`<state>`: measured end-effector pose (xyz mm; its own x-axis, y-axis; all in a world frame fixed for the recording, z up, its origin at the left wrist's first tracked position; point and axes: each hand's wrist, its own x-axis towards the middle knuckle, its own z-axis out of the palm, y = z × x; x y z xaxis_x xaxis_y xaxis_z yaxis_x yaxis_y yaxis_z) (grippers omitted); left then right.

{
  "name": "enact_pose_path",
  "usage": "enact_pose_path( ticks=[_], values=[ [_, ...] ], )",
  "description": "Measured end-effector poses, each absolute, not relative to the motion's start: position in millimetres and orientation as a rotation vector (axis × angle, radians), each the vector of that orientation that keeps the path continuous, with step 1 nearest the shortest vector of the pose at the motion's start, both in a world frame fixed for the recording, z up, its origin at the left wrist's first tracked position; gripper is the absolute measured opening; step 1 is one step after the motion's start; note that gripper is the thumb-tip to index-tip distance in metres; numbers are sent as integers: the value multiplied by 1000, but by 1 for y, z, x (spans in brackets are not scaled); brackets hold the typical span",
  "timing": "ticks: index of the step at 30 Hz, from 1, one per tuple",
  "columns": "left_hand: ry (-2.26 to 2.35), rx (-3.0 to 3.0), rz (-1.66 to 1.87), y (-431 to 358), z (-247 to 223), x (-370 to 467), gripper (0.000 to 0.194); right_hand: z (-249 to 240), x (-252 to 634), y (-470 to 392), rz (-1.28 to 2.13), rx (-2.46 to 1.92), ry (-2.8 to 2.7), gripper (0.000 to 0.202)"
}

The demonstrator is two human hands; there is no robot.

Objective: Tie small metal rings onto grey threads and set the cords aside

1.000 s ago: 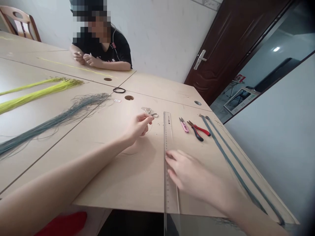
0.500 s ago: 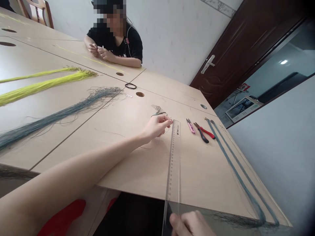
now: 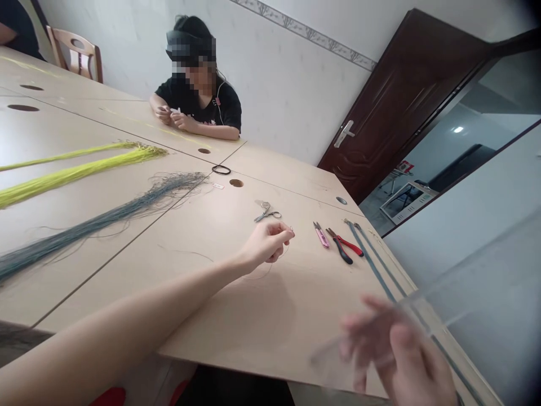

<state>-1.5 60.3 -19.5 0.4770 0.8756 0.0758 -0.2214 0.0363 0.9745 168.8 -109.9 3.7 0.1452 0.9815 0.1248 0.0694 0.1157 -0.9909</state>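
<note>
My left hand [image 3: 267, 243] is closed in a pinch above the table. A thin thread [image 3: 269, 270] hangs in a loop from its fingers, with a tiny metal-looking bit at the fingertips that is too small to name. At the lower right, my right hand [image 3: 408, 361] has a clear ruler [image 3: 456, 285] between thumb and fingers; both are smeared by motion. The ruler is tilted up off the table. Just beyond my left hand lie small metal scissors [image 3: 266, 212]. Pink thread snips [image 3: 321, 235] and red-and-black pliers [image 3: 344, 248] lie to its right.
Blue-grey thread bundles [image 3: 105, 213] and yellow-green ones [image 3: 84, 172] cover the left side. More blue-grey strands [image 3: 372, 262] run along the right edge. A black band [image 3: 221, 170] lies near a round table hole [image 3: 236, 183]. Another person [image 3: 198, 107] sits across the table [image 3: 177, 299].
The ruler has left the table beside my left hand and swung up to the right in my right hand. My left hand still pinches the thread. The camera view has shifted.
</note>
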Motion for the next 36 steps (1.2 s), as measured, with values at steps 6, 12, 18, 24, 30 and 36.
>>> enact_pose_path(
  ticks=[6,12,18,24,30,36],
  values=[
    [592,1282,940,44,-14,6,18,40,168,-18,741,-903,-1356,28],
    [593,1186,1020,42,-8,4,20,17,155,-15,870,-919,-1363,14],
    [738,1313,1034,34,-6,3,21,8,164,-22,1122,-780,-1271,7],
    [625,1342,1012,27,-5,3,19,7,177,-12,1071,-617,-1370,28],
    [474,1361,994,21,1,4,16,7,173,-15,965,-579,-1430,28],
    [380,1371,1034,17,2,3,15,6,171,-17,1096,-547,-1394,25]
  ],
)
